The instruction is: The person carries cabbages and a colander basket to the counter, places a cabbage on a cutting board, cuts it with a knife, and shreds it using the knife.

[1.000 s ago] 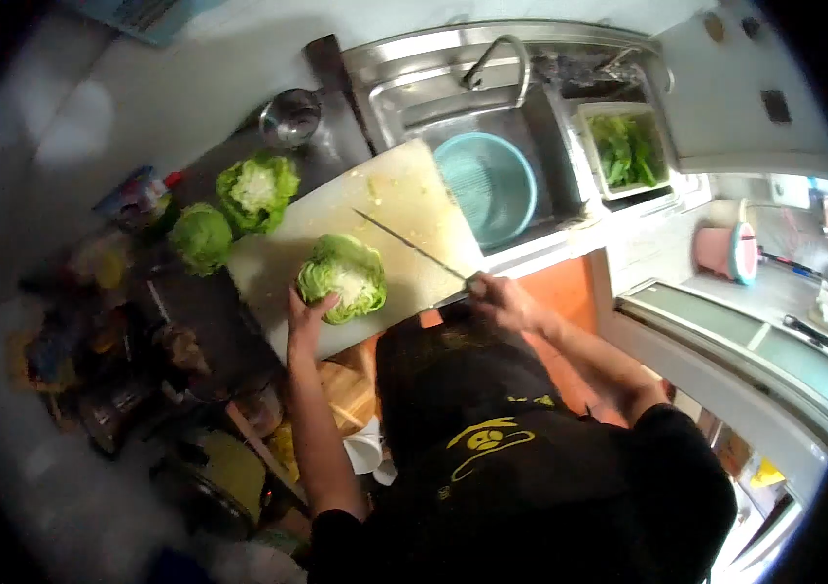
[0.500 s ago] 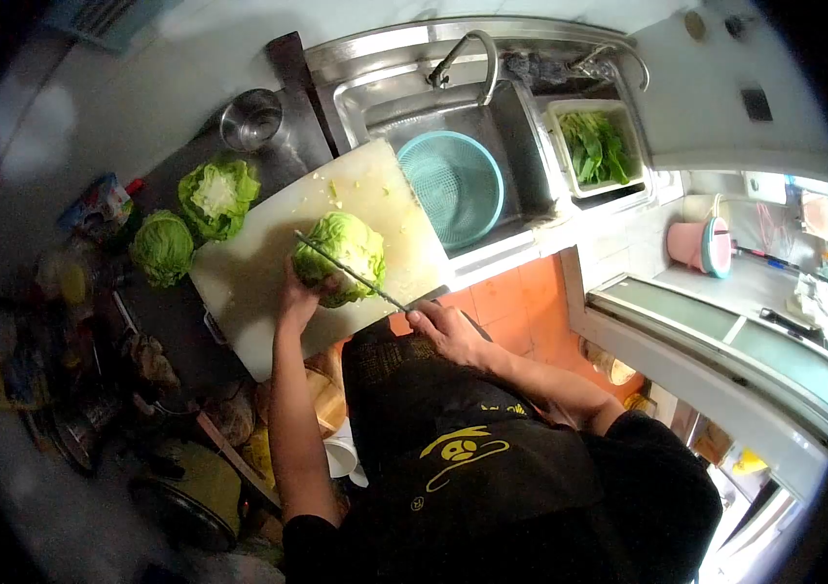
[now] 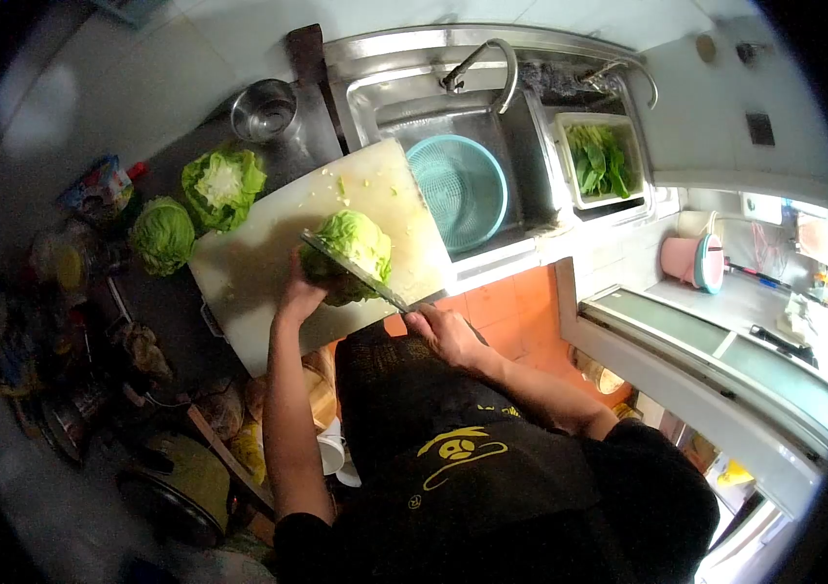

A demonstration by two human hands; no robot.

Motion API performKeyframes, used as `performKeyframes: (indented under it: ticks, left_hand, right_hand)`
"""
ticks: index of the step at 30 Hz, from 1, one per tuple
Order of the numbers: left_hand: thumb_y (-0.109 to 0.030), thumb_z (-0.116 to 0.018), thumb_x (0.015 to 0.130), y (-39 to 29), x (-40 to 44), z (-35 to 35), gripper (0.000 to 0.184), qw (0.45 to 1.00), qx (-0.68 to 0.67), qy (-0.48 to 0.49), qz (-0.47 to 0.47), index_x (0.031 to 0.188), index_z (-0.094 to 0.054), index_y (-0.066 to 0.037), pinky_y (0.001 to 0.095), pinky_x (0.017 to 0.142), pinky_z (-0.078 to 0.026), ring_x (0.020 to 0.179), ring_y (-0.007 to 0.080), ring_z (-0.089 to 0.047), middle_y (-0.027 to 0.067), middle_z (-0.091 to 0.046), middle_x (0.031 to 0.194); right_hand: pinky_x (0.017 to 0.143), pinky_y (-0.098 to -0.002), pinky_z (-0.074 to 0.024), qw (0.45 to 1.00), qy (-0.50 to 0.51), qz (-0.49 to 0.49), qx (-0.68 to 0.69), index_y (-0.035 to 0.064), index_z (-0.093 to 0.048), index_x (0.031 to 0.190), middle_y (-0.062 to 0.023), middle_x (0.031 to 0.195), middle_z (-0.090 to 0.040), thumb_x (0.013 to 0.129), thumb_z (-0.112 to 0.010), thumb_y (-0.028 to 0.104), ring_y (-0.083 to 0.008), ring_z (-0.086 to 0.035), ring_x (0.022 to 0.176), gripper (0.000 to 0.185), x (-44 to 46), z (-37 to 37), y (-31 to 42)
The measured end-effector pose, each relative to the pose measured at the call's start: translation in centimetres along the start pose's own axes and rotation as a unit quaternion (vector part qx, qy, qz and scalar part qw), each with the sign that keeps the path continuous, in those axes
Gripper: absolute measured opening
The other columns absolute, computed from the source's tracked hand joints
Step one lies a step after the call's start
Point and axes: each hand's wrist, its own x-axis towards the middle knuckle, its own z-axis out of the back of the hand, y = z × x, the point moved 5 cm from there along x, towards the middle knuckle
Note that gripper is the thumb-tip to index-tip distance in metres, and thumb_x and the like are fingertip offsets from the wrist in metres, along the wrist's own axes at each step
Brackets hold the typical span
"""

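A pale green head of lettuce [image 3: 363, 237] rests near the middle of a white cutting board [image 3: 239, 302]. My left hand [image 3: 303, 292] grips its near left side, with the fingertips partly hidden by the lettuce. In my right hand [image 3: 448, 336] is the handle of a knife [image 3: 346, 265], whose blade lies slantwise across the lettuce. Whether the edge has gone into the leaves I cannot tell. Small pale scraps [image 3: 342, 185] are scattered on the board. Left of it sit a trimmed lettuce [image 3: 224, 188] with a pale centre and a rounder whole head [image 3: 162, 236].
A turquoise strainer basket [image 3: 458, 193] stands in the steel sink [image 3: 399, 127] under a curved faucet [image 3: 508, 73]. Further right, a white tub [image 3: 570, 127] holds leafy greens [image 3: 597, 161]. A metal bowl [image 3: 265, 110] is behind the board. Pots and clutter fill the lower left.
The knife blade has turned, so more of its flat side shows, and it stays across the lettuce. Both hands keep their holds. The whole view has shifted slightly.
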Motion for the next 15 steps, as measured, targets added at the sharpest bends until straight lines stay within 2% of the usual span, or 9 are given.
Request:
performKeyframes:
  ticks: [3, 7, 9, 12, 14, 15]
  left_hand:
    - [-0.032, -0.085, 0.078, -0.1, 0.3, 0.6, 0.106, 0.993, 0.098, 0.036, 0.053, 0.154, -0.016, -0.008, 0.0483, 0.106, -0.047, 0.134, 0.0378, -0.051, 0.0211, -0.046, 0.148]
    - [-0.031, -0.086, 0.076, -1.5, -0.1, 0.7, 0.110, 0.992, 0.115, 0.017, 0.053, 0.155, -0.013, -0.007, 0.0480, 0.106, -0.046, 0.134, 0.0377, -0.052, 0.0222, -0.047, 0.148]
    - [-0.029, -0.086, 0.077, -2.6, -0.3, 0.5, 0.111, 0.994, 0.100, 0.026, 0.035, 0.157, -0.011, -0.006, 0.0470, 0.107, -0.045, 0.134, 0.0358, -0.052, 0.0220, -0.049, 0.147]
    - [-0.028, -0.085, 0.079, -2.6, -0.8, 0.2, 0.111, 0.998, -0.022, 0.044, 0.037, 0.158, -0.011, -0.005, 0.0453, 0.109, -0.044, 0.133, 0.0344, -0.053, 0.0204, -0.050, 0.147]
    - [-0.018, -0.082, 0.079, -2.8, -1.4, -0.1, 0.104, 0.995, -0.015, 0.042, 0.085, 0.156, -0.014, -0.002, 0.0451, 0.112, -0.041, 0.136, 0.0344, -0.048, 0.0207, -0.048, 0.148]
    - [-0.018, -0.082, 0.079, -2.6, -1.2, -0.2, 0.103, 0.994, -0.020, 0.050, 0.094, 0.156, -0.015, -0.002, 0.0450, 0.112, -0.041, 0.136, 0.0346, -0.048, 0.0211, -0.047, 0.147]
  right_hand:
    - [0.076, -0.0495, -0.0517, 1.000, 0.006, -0.005, 0.011, 0.0038, -0.067, 0.097, -0.0235, 0.084, -0.069, 0.108, -0.045, 0.044, -0.0440, -0.067, 0.085, 0.047, 0.4, 0.0, 0.0]
    - [0.079, -0.0504, -0.0512, 1.000, 0.013, -0.020, 0.018, 0.0039, -0.068, 0.097, -0.0258, 0.087, -0.068, 0.108, -0.043, 0.047, -0.0449, -0.066, 0.089, 0.051, 0.7, 0.0, 0.0]
    - [0.081, -0.0508, -0.0508, 0.999, 0.023, -0.016, 0.025, 0.0035, -0.068, 0.097, -0.0271, 0.088, -0.068, 0.108, -0.041, 0.048, -0.0457, -0.066, 0.091, 0.054, 0.8, -0.1, 0.3]
    - [0.082, -0.0511, -0.0504, 0.998, 0.044, -0.034, 0.016, 0.0018, -0.068, 0.098, -0.0283, 0.088, -0.068, 0.108, -0.040, 0.052, -0.0469, -0.065, 0.091, 0.058, 2.0, -0.5, -0.2]
    - [0.083, -0.0515, -0.0500, 0.998, 0.051, -0.044, 0.015, 0.0002, -0.067, 0.098, -0.0292, 0.088, -0.067, 0.107, -0.039, 0.054, -0.0476, -0.065, 0.091, 0.061, 2.9, -1.2, -0.9]
    - [0.083, -0.0518, -0.0498, 0.998, 0.048, -0.045, 0.018, -0.0008, -0.067, 0.097, -0.0297, 0.088, -0.067, 0.107, -0.039, 0.055, -0.0480, -0.065, 0.091, 0.063, 3.4, -1.4, -1.2]
